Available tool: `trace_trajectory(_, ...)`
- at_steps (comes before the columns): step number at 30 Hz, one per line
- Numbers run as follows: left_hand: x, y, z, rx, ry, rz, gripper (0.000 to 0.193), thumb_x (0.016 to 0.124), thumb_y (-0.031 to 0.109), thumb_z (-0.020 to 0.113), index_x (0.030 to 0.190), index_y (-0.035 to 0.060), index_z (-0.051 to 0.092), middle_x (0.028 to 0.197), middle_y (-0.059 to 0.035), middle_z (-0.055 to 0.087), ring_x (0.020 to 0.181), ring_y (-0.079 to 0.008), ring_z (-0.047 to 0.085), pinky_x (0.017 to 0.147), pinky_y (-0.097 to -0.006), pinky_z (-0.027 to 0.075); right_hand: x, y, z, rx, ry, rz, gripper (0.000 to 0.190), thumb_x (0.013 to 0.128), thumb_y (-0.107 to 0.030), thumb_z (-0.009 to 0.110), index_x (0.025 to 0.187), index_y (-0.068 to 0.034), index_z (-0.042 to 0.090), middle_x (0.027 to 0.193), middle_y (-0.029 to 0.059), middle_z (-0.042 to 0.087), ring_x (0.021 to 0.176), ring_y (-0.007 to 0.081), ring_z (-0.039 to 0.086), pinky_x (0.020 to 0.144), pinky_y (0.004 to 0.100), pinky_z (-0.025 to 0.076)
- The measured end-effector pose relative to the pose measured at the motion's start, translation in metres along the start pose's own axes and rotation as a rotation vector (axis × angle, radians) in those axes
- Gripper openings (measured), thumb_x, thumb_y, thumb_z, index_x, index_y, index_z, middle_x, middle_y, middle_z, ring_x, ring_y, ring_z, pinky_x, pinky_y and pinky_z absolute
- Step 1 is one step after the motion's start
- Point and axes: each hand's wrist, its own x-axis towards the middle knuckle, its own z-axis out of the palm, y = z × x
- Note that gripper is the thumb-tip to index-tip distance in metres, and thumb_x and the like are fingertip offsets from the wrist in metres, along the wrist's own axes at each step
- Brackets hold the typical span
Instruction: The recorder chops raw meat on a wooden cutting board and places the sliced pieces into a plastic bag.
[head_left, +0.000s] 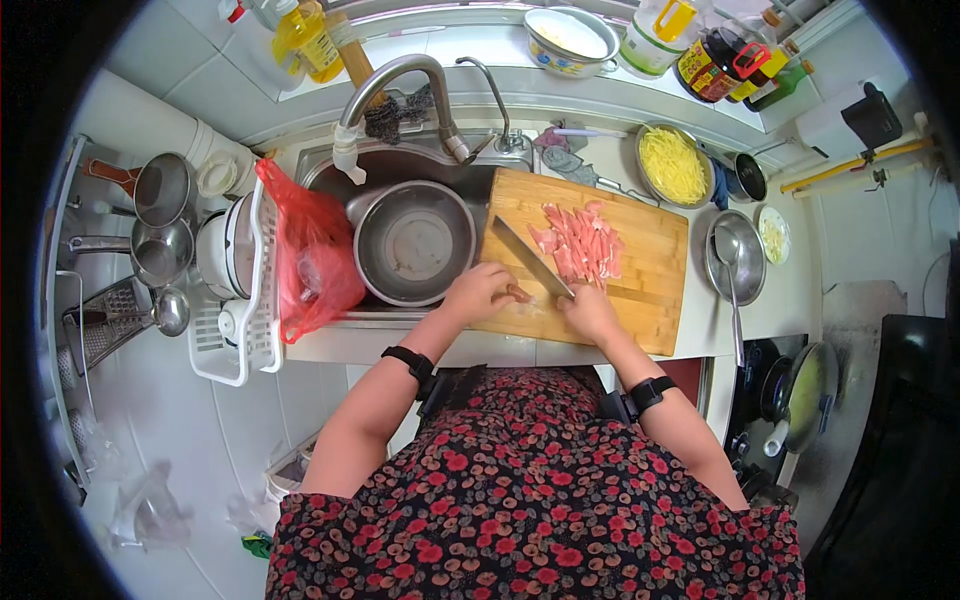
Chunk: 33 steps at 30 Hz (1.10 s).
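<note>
A wooden cutting board (652, 247) lies across the counter and the right part of the sink. On it sits a pile of sliced raw meat (581, 240). My right hand (591, 313) grips a kitchen knife (531, 255), whose blade slants up and left, with the pile on its right. Left of the blade, my left hand (484, 294) is over the board's left edge, its fingertips pinched on a small piece of meat (519, 293). The fingers partly cover that piece.
Left of the board, a metal basin (414, 244) stands in the sink (319, 169) beneath the faucet (397, 67). A red plastic bag (311, 255) and white dish rack (259, 292) stand farther left. To the right are shredded yellow food (675, 165) in a bowl and a metal bowl (739, 281) with a ladle (729, 262).
</note>
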Motion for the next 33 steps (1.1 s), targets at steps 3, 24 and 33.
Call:
trace_trajectory(3,0.005,-0.003,0.012,-0.019,-0.017,-0.034,0.018,0.082,0.020,0.069,0.094,0.0076,0.068,0.097,-0.0095,0.064,0.095,-0.0293,0.062,0.081,-0.0395,0.050,-0.002,0.016,-0.005,0.043,0.065,0.072,0.028,0.085,-0.024,0.060,0.098,-0.001,0.069,0.090,0.0267,0.066,0.086,0.0404,0.065,0.080,0.0483,0.051)
trace_trajectory(24,0.022,0.006,0.034,0.062,0.073,0.013,0.022,0.084,0.012,0.058,0.103,0.0161,0.070,0.099,-0.0081,0.061,0.093,-0.0279,0.064,0.081,-0.0368,0.053,-0.013,-0.007,-0.011,0.018,0.087,0.034,0.023,0.085,-0.020,0.059,0.095,-0.002,0.068,0.090,0.0257,0.066,0.089,0.0409,0.064,0.080,0.0498,0.050)
trace_trajectory(33,0.025,0.008,0.037,0.158,0.134,0.113,0.022,0.083,0.011,0.056,0.097,0.0187,0.070,0.093,-0.0010,0.067,0.085,-0.0215,0.067,0.070,-0.0343,0.055,-0.020,-0.005,-0.007,-0.084,0.035,-0.018,0.022,0.084,-0.016,0.057,0.098,-0.003,0.068,0.091,0.0256,0.067,0.089,0.0391,0.065,0.084,0.0493,0.051)
